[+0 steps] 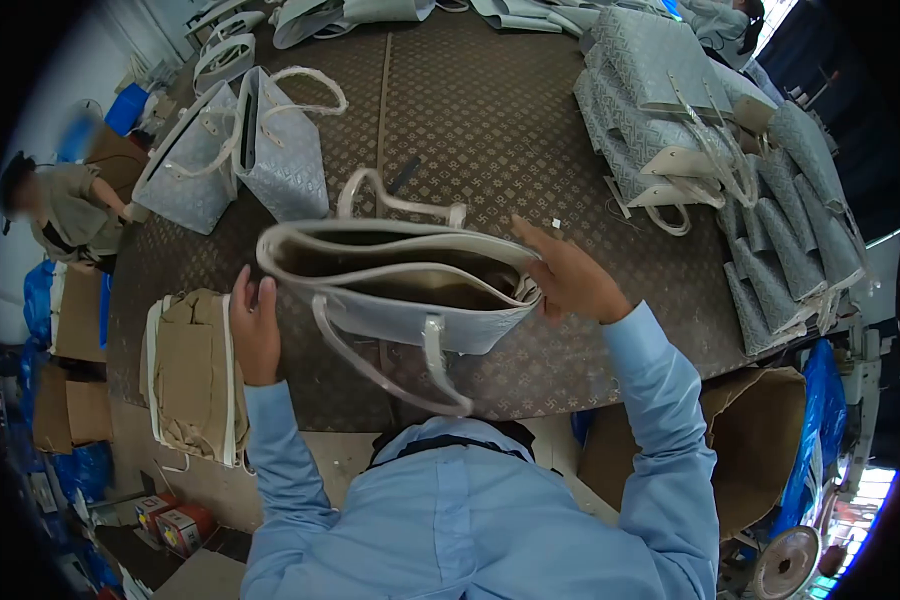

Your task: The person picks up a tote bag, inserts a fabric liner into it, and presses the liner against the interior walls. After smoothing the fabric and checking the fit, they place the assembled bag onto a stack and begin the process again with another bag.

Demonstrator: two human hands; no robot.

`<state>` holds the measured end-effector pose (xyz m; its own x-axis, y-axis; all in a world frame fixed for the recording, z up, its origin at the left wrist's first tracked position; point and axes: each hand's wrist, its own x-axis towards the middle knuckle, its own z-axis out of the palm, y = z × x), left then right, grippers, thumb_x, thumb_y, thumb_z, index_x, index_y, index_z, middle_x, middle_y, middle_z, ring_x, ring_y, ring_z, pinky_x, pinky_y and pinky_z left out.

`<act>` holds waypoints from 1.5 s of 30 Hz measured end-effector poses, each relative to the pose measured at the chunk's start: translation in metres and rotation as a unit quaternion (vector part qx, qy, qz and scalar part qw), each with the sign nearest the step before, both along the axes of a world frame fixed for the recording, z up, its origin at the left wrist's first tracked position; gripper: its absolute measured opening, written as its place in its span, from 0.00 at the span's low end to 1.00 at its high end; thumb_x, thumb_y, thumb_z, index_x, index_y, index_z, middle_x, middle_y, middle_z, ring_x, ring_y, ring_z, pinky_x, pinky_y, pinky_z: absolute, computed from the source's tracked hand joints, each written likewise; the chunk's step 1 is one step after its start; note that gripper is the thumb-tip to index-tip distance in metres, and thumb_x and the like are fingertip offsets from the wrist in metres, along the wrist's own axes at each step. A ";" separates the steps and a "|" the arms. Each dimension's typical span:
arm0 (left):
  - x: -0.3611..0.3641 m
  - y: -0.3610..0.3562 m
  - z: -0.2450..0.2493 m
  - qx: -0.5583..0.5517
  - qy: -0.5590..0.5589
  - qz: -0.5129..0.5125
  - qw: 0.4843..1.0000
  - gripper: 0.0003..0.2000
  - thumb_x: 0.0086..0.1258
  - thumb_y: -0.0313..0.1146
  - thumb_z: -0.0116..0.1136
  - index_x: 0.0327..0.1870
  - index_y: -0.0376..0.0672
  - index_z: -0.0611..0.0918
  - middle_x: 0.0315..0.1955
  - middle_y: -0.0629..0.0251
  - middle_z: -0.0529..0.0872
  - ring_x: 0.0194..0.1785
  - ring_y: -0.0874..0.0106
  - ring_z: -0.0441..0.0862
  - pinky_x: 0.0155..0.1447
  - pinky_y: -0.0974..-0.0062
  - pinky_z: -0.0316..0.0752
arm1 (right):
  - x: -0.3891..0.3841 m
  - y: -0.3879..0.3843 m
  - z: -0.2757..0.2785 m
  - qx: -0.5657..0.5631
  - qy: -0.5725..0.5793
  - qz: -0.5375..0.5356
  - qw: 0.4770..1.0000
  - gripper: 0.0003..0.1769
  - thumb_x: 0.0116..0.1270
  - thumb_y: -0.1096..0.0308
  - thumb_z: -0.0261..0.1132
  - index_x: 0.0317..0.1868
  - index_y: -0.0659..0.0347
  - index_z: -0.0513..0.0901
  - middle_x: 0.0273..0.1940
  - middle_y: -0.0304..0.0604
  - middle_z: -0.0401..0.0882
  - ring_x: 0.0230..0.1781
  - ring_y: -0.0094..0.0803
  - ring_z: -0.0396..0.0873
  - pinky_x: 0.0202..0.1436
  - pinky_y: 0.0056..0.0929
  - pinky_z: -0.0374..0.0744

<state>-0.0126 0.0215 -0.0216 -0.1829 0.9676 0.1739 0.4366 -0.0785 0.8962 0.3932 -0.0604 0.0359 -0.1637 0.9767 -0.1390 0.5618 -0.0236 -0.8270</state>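
Blue shirt nearest; right hand touches handbag, its inner bottom hidden.

Counter: dark brown, covered in a small, paler repeating motif
Open handbag: pale silver-grey outside, beige within
Stacked bags: light grey, geometric lattice pattern
Shirt: plain light blue
Folded bundle: tan, edged in white
Plastic sheeting: vivid blue
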 end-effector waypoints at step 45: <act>0.069 -0.100 0.051 0.235 0.403 -0.606 0.644 0.06 0.59 0.32 0.60 0.28 0.40 0.79 0.28 0.68 0.81 0.44 0.70 0.79 0.74 0.46 0.52 | -0.106 -0.047 -0.015 0.278 -0.072 0.376 0.881 0.11 0.57 0.67 0.66 0.36 0.64 0.78 0.42 0.46 0.76 0.66 0.48 0.66 0.68 0.50 0.67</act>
<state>0.0564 -0.0782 0.0295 0.9905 0.1209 0.0658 0.1082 -0.9794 0.1703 0.2870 -0.1077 0.0210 -0.8138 0.5226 0.2543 0.3455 0.7869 -0.5112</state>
